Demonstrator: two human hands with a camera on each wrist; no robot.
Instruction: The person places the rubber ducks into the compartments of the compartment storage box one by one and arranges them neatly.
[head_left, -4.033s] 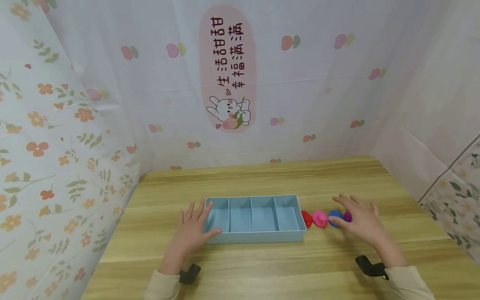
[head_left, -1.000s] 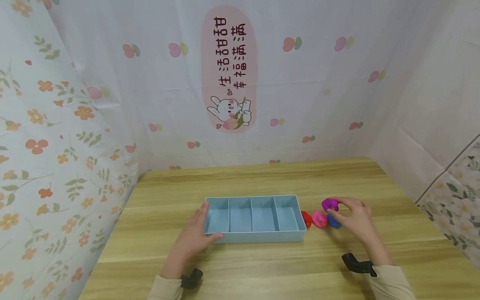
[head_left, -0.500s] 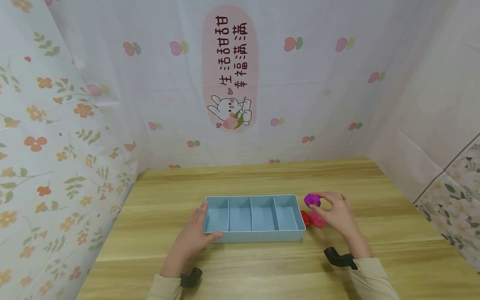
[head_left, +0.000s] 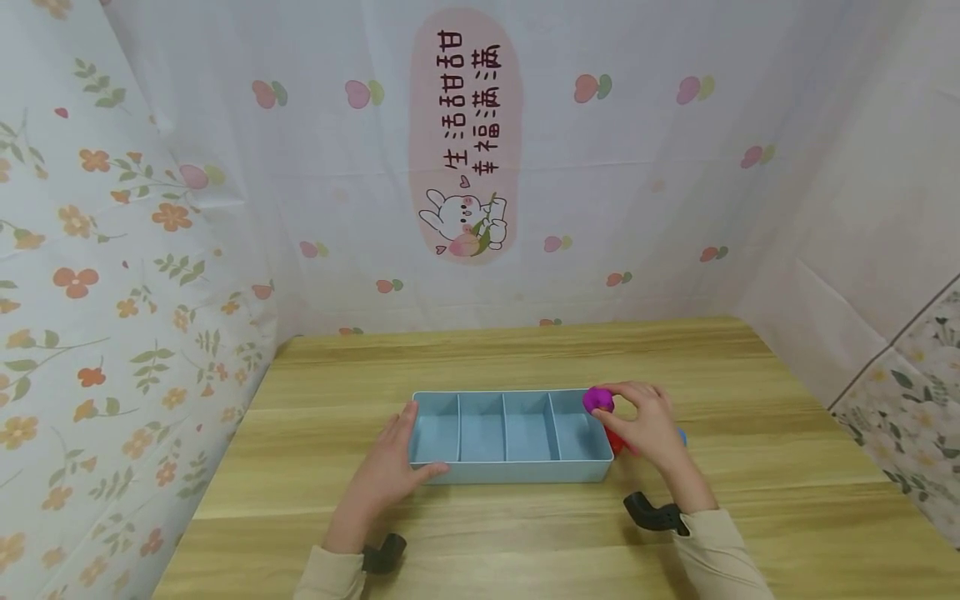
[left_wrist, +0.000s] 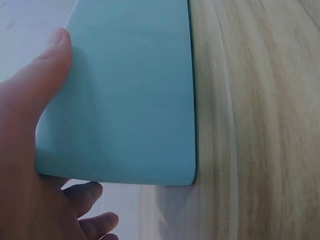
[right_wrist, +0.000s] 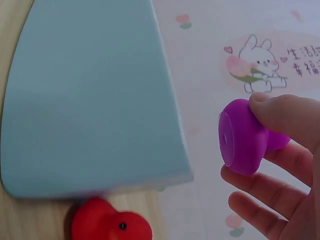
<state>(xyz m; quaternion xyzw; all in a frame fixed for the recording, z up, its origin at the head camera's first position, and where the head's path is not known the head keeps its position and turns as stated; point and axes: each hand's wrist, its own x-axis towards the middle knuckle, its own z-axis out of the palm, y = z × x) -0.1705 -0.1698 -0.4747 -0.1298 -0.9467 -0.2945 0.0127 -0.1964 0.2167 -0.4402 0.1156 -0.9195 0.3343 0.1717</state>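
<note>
In the head view a light blue box [head_left: 517, 472] with a row of compartments lies lengthwise on the table. My left hand [head_left: 384, 467] holds its left end, thumb on the front wall [left_wrist: 125, 100] and fingers around the end. My right hand [head_left: 647, 423] pinches a purple rubber duck [head_left: 597, 400] at the box's right end, over the rim of the rightmost compartment. The right wrist view shows the duck's flat base [right_wrist: 227, 137] tilted sideways, the thumb above. A red duck [right_wrist: 95, 222] sits against the box's right end.
Behind my right hand a bit of a blue duck [head_left: 683, 437] shows; a pink duck is mostly hidden there. The wooden table [head_left: 510, 542] meets a printed cloth [head_left: 330, 167] at the back and sides. Each wrist bears a black mount [head_left: 654, 512].
My right hand has picked the purple duck up from the right end of the row and carried it left to the box. My left hand has settled onto the box's left end.
</note>
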